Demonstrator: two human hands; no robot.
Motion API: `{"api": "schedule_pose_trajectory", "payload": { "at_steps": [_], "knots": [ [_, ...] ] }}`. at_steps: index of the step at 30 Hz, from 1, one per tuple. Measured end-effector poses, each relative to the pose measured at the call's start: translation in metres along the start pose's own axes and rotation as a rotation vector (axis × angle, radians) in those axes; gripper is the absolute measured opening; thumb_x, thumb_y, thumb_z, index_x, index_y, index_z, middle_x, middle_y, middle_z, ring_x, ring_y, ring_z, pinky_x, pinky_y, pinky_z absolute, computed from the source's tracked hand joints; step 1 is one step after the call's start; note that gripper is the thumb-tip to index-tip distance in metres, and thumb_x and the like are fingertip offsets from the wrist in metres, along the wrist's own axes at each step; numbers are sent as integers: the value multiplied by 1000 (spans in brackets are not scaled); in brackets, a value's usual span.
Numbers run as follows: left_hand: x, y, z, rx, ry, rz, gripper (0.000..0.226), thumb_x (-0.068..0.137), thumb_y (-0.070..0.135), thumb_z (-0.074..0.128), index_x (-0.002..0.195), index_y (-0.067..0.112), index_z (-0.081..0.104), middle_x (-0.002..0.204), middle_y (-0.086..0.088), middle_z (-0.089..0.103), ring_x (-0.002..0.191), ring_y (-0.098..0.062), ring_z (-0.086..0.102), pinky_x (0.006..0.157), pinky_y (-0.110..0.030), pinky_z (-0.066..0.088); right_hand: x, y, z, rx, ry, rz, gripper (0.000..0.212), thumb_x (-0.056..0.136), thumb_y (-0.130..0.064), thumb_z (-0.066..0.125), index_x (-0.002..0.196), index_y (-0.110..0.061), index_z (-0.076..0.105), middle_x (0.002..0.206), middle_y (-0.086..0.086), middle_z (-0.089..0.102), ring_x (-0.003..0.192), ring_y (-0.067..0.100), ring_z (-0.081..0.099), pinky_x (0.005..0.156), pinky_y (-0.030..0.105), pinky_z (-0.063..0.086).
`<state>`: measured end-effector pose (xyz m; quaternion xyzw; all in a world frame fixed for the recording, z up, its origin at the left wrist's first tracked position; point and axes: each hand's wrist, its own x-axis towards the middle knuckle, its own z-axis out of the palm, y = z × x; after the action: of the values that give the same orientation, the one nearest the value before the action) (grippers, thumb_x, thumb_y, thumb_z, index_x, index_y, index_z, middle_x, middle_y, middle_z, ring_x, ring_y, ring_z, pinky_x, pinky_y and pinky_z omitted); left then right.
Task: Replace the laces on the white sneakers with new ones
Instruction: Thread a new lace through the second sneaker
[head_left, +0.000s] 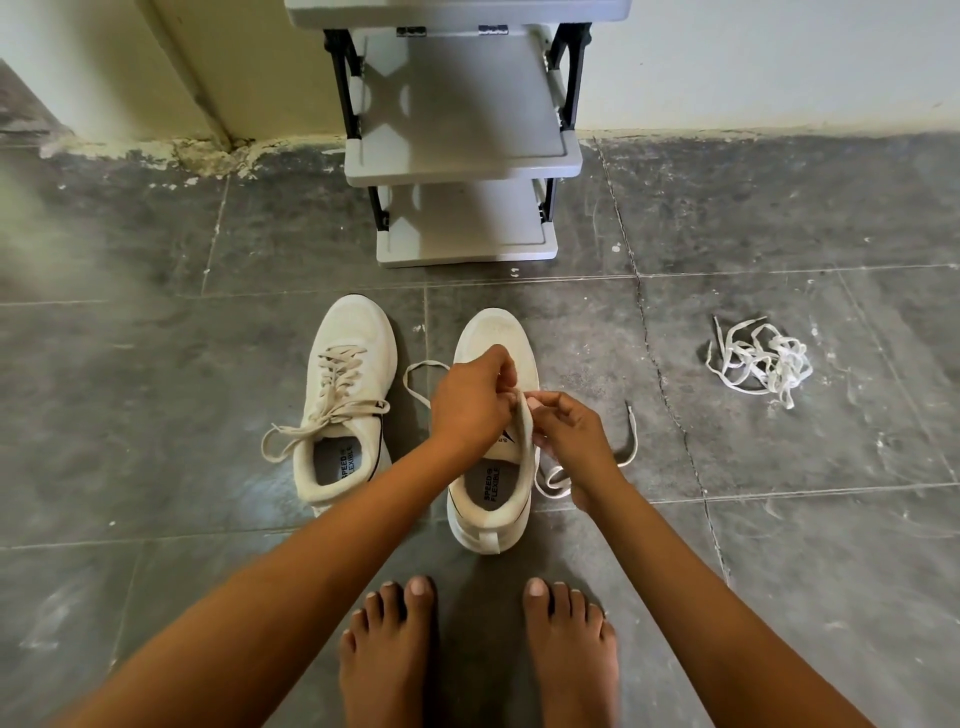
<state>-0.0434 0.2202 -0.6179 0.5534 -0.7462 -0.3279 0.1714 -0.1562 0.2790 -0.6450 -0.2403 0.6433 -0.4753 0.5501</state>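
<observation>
Two white sneakers stand side by side on the grey tiled floor. The left sneaker is laced with a beige lace, its ends loose. Both my hands are over the right sneaker. My left hand pinches the raised tongue near its top. My right hand pinches the shoe's right edge at the eyelets, and a loose lace trails from under it onto the floor. Another loop of lace lies to the left of this shoe. A tangled heap of white laces lies on the floor at the right.
A grey shoe rack with black side struts stands against the wall just beyond the sneakers. My bare feet are on the tiles in front of the right sneaker. The floor is dusty and cracked.
</observation>
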Motion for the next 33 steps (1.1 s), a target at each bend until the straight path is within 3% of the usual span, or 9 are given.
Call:
{"api": "schedule_pose_trajectory", "payload": {
  "at_steps": [5,9,13,16,19,21,24,30,33],
  "knots": [
    [-1,-13,-17,101,-67,48,17,77,8,66,86,19,55,98,-1,62,96,-19,52,77,-32,45,4,-7,7,-166,143,-53,11,91,-10,59,94,-1,64,93,16,67,82,28,63,80,41,55],
    [-6,-28,-27,304,-86,47,28,74,17,69,85,16,43,88,-6,57,79,-24,53,64,-31,40,2,-19,7,-102,200,7,10,98,-11,42,94,-9,51,102,12,68,86,17,63,72,27,49],
    [-10,-29,-25,318,-102,28,26,76,19,68,89,13,47,87,-10,61,78,-28,57,65,-33,43,-3,-79,-18,568,119,-87,28,99,-10,31,76,-14,48,64,0,65,67,16,59,77,33,52],
    [-7,-28,-26,315,-109,10,27,76,21,70,92,12,51,88,-10,64,79,-29,59,66,-34,45,-6,-130,-36,787,53,-301,29,98,-9,32,72,-18,41,48,-8,46,42,8,40,50,22,45],
    [-5,-30,-27,301,-147,-2,27,75,23,70,93,12,54,86,-9,64,76,-27,59,65,-32,45,-3,-132,-28,260,109,-349,29,95,-7,39,70,-20,43,52,-9,41,44,6,34,45,20,30],
    [-3,-32,-30,276,-179,-25,25,74,25,71,88,16,52,81,-6,62,73,-23,57,62,-28,42,2,-101,-13,-403,96,-298,21,96,-13,46,74,-16,48,70,-2,52,61,12,46,58,24,35],
    [0,-35,-31,246,-207,-46,25,73,25,71,86,18,52,75,0,57,71,-20,55,61,-27,40,9,-45,0,-849,15,-167,14,95,-23,51,98,-9,56,100,8,62,91,24,57,70,26,38],
    [-1,-37,-30,214,-198,-49,28,74,25,72,94,13,58,77,-3,59,72,-22,58,67,-32,47,19,-24,0,-1028,-80,-216,13,95,-19,48,96,-7,51,105,17,59,94,31,55,69,30,36],
    [-1,-37,-30,208,-195,-46,29,75,23,70,98,10,59,83,-7,63,76,-25,61,70,-35,51,14,-39,2,-725,-47,-240,13,97,-12,42,86,-13,48,102,12,48,81,18,47,66,24,36]
  ]
}}
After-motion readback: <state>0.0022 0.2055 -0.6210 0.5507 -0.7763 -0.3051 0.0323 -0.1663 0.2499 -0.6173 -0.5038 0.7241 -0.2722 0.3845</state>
